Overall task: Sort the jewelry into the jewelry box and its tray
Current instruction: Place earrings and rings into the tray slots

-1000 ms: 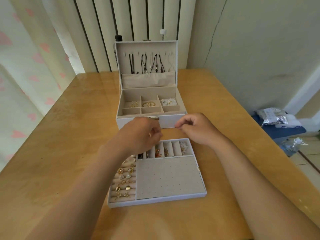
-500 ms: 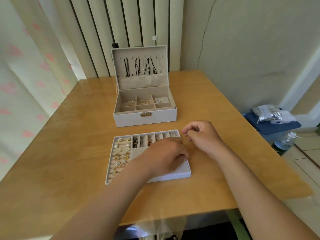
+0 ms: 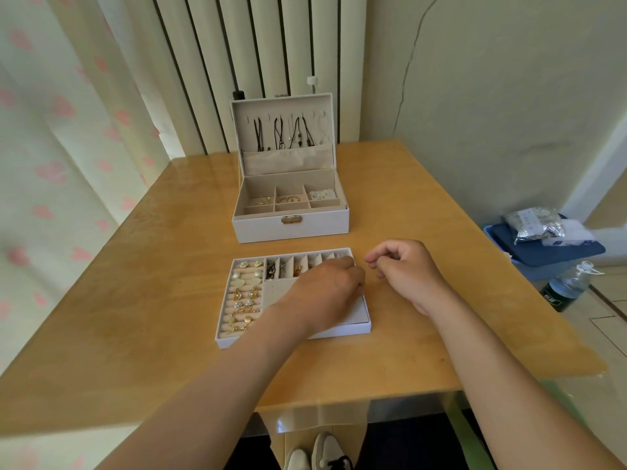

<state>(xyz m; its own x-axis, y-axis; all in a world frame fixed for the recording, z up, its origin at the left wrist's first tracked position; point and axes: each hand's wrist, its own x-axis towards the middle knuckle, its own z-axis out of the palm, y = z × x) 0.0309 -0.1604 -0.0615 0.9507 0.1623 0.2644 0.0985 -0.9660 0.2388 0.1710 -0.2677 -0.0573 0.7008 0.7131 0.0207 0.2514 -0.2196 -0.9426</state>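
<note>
The white jewelry box stands open at the back of the table. Dark cord necklaces hang in its lid, and small gold and pearl pieces lie in its compartments. In front of it lies its tray. Rings and studs fill the tray's left rows, and small pieces sit in the back slots. My left hand rests on the tray's dotted panel at the right side, back upward, so its fingertips are hidden. My right hand hovers just right of the tray, fingers loosely curled, with nothing seen in it.
The wooden table carries only the box and tray. Its front edge is close to me, with my shoes below it. On the floor to the right sit a blue bin with packets and a plastic bottle. A curtain hangs at the left.
My left hand has come down from above the tray's back slots onto its right panel. My right hand has shifted a little right of the tray. The view has pulled back.
</note>
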